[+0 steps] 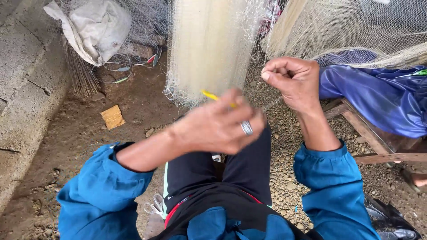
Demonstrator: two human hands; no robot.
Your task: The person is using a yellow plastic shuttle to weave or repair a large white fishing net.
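A pale fishing net is hung in a thick bundle directly above the left hand and is spread out thinly behind and to the right of the right hand. Blue cloth is draped over a wooden frame just to the right of the right hand. A white sack is seen well to the upper left of the left hand, against a concrete wall. A yellow-brown scrap is lying on the dirt floor to the left of the left hand.

The right hand is closed into a fist, with net strands pinched at its fingers. The left hand is curled shut around a thin yellow netting needle, whose tip is pointed up-left toward the net's lower edge. A silver ring is worn on the left hand. Scissors are lying below the left forearm.
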